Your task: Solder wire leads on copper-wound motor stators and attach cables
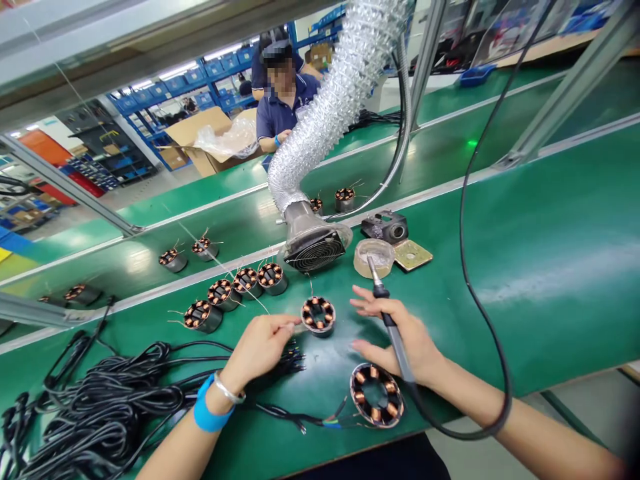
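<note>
My left hand (263,347) has its thumb and index finger pinched together beside a stator (319,316) with copper coils. A thin solder wire (225,269) runs down from the upper left to these fingers. In my right hand (407,337) a soldering iron (395,337) lies across the palm side of the thumb, while the fingers stretch towards the stator without touching it. The iron's metal tip overlaps a round, pale dish (383,263). Closer to me sits another stator (376,395), with a black cable (295,413) whose coloured leads reach its edge.
Black cables (115,393) pile up at the left. Several stators (220,295) line the bench behind my left hand. A fume extractor hood (317,247) hangs from a silver duct (330,107). An iron stand (385,227) is beside the dish. A co-worker (285,100) is across the bench.
</note>
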Demonstrator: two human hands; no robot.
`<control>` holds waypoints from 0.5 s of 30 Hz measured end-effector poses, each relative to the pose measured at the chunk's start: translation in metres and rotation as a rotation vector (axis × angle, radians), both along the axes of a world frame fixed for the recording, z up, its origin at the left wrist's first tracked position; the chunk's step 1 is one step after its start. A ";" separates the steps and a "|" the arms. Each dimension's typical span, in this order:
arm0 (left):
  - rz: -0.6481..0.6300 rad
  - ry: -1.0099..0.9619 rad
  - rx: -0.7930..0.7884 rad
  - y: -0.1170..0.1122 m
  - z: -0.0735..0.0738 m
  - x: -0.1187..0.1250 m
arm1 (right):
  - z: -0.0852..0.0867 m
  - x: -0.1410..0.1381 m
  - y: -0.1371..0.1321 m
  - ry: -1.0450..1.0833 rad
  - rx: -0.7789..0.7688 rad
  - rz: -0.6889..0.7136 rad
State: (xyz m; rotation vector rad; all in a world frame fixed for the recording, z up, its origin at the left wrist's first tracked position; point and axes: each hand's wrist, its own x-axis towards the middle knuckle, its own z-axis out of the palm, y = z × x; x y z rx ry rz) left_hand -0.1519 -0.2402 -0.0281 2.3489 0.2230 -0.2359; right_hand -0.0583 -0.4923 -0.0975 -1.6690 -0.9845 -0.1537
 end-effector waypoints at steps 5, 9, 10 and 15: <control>-0.064 -0.077 0.108 -0.023 0.007 0.007 | -0.012 0.016 0.010 -0.014 -0.071 0.149; -0.096 -0.230 0.336 -0.022 0.006 0.034 | -0.017 0.018 0.008 -0.068 -0.027 0.134; -0.163 -0.227 0.380 -0.021 0.006 0.038 | -0.019 0.018 0.007 -0.070 -0.020 0.118; -0.226 -0.231 0.490 -0.021 0.007 0.051 | -0.023 0.019 0.004 -0.051 -0.008 0.126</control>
